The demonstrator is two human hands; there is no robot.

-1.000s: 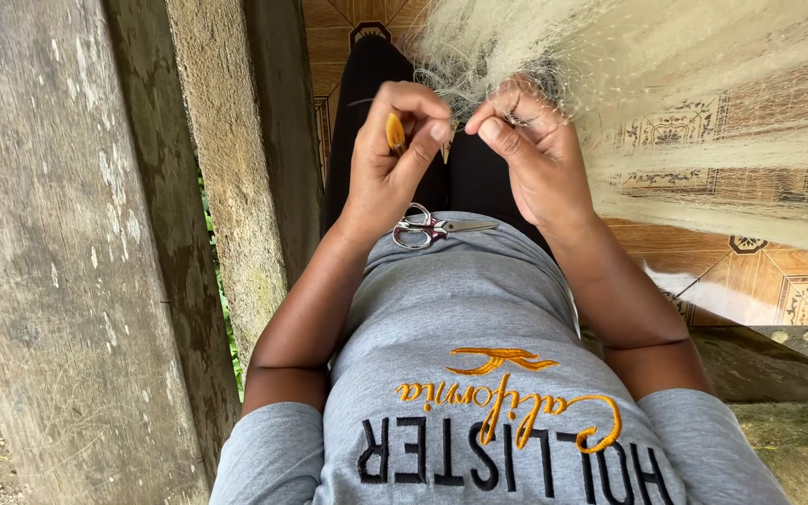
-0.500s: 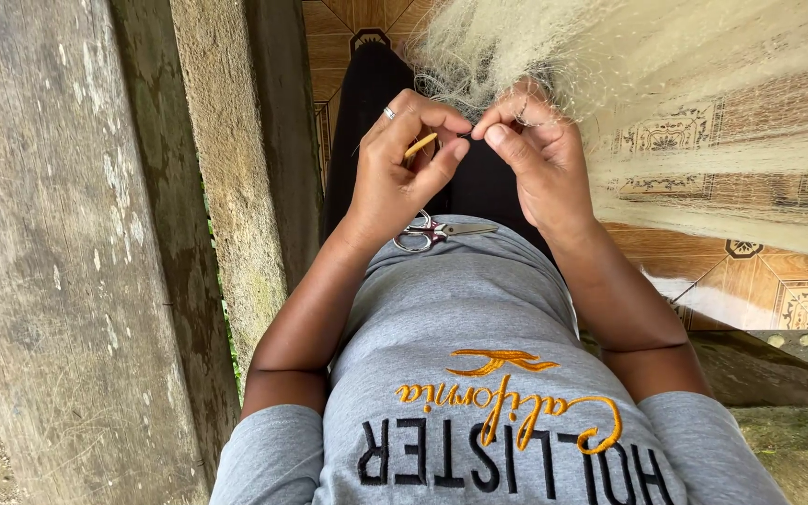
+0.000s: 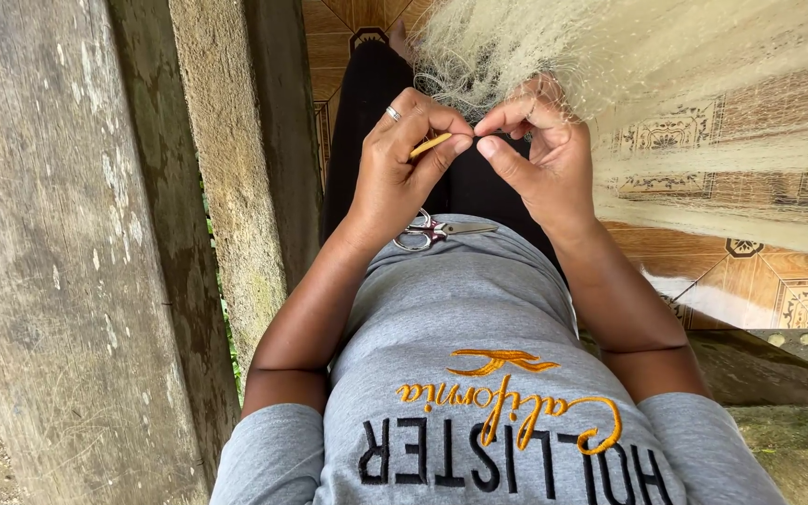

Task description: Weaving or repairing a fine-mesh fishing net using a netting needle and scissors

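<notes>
Closely hemmed hands (image 3: 474,164): post (image 3: 226,187), net (image 3: 666,84).

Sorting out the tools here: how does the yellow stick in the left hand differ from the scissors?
The yellow stick is pinched between the left hand's fingers; the scissors lie loose on the grey shirt, untouched. The stick is plain, slim and yellow; the scissors are metal with looped handles. Both are small.
</notes>
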